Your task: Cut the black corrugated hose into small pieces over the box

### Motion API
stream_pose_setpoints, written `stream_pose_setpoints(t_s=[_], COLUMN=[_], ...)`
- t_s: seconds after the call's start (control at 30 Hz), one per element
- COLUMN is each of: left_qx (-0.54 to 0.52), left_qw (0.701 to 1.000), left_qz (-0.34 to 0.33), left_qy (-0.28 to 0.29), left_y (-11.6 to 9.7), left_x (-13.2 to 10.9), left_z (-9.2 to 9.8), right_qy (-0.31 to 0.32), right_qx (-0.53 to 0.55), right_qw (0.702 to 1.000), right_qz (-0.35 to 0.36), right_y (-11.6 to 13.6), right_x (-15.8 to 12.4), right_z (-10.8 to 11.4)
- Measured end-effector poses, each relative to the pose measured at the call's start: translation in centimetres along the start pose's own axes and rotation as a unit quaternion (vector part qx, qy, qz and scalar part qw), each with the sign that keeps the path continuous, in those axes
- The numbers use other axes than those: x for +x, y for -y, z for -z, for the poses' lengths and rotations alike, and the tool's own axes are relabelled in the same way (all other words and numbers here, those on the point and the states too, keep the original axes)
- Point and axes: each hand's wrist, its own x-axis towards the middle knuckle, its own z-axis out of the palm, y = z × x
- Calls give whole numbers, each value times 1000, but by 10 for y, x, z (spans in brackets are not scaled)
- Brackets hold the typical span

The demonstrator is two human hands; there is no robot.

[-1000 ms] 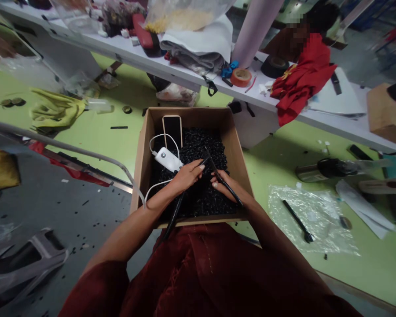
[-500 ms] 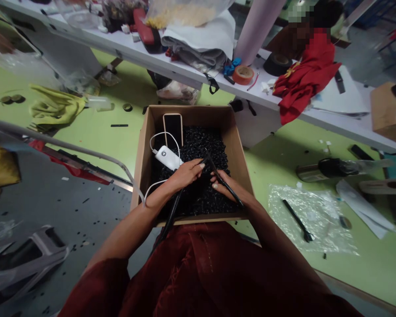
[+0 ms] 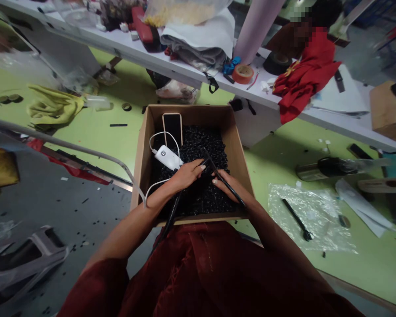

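Little has moved since the earlier frame: the cardboard box (image 3: 191,115) sits slightly higher in view, and both hands stay over the same spot inside it. The left hand (image 3: 185,174) is nearly closed, its fingers curled around a long black strip (image 3: 172,211) that runs down past the front edge of the box. The right hand (image 3: 226,187) holds a second black strip (image 3: 229,189) between its thumb and fingers, with the strip's lower end sticking out past the hand. The two strips meet near their upper ends, just above the hands, and I cannot tell whether they are joined. Both hands sit just above the black pellets (image 3: 201,147) that fill the box. To the left of the hands, a white power bank (image 3: 166,157) lies on the pellets. A phone (image 3: 172,130) stands against the back wall of the box, and a white cable (image 3: 158,187) loops from the power bank over the box's left edge, touching the left forearm (image 3: 152,204).
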Motion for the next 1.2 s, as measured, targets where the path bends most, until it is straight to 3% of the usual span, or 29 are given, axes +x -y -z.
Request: stream_pose_setpoints(t_s=[0.47,0.73,0.97,1.2], left_qx=[-50,-213,-301,-342], left_qw=[997,969,945,933], left_qz=[58,123,122,94], left_qy=[-1,25,31,66], left_y=[3,-11,-19,-16], left_x=[4,0,-5,-6], left_z=[-6,-4,-1,-1], right_qy=[-28,-55,-61,-84], right_qx=[-36,-29,68,38], right_qw=[999,997,993,995], right_qz=[-24,-51,-79,-31], right_y=[0,-5,-14,-16], right_x=[3,5,5,7], right_z=[-2,-5,-7,-6])
